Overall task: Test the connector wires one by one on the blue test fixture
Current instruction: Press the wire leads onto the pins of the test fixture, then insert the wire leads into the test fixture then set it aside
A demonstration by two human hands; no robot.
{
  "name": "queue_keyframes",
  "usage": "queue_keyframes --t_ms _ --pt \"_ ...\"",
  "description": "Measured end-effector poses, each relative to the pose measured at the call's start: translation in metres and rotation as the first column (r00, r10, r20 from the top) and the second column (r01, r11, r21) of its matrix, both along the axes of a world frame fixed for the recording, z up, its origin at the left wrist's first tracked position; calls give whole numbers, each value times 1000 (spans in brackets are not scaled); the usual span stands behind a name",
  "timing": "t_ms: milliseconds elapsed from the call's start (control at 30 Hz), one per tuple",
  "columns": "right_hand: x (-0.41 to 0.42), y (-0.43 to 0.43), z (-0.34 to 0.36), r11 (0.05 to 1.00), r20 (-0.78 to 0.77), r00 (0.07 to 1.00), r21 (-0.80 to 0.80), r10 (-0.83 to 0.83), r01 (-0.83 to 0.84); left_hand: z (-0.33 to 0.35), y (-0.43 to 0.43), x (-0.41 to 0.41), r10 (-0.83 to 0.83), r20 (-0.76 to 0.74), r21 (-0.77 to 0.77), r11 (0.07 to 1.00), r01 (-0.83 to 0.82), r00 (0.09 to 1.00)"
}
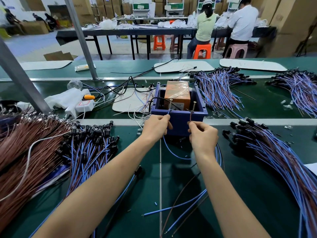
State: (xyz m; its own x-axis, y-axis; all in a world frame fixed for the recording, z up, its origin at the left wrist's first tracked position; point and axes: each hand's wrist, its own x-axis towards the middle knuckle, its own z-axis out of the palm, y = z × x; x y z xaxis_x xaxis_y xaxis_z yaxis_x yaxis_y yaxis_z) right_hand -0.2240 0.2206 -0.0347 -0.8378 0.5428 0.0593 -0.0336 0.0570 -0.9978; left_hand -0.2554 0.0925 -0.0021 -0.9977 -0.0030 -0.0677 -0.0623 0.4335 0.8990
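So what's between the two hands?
Head view: the blue test fixture shows its front wall between the left hand, pinching a blue wire, and the right hand, pinching a brown wire.

Head-worn view, facing forward and down, near workbench point(223, 177)

Green belt bench point(151, 177), blue test fixture point(179, 124) at ctr. From it: brown wire heap point(25, 152) at 9 o'clock, blue wires w/ black connectors point(89, 148) just beside it at 8. Right bundle point(274, 160) at 4, far bundle point(219, 88) at 1, corner bundle point(300, 90) at 2. White power strip point(82, 105) at 10, white board point(127, 102) at 11. Loose wires point(180, 206) at 6.
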Motion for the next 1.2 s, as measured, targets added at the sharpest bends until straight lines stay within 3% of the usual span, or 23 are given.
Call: queue_keyframes --t_ms 267,1000,1200 --pt "1 2 -3 1000 1 1000 -12 12 -12 3 -1 -7 65 -216 -179 978 -105 974" --pt "-1 1 -4 999 7 999 -31 32 -32 0 -1 -11 91 -141 -161 980 -113 986" --pt "1 0 -2 997 -41 998 -67 -38 35 1 -1 -12 82 -132 -169 980 -104 988"
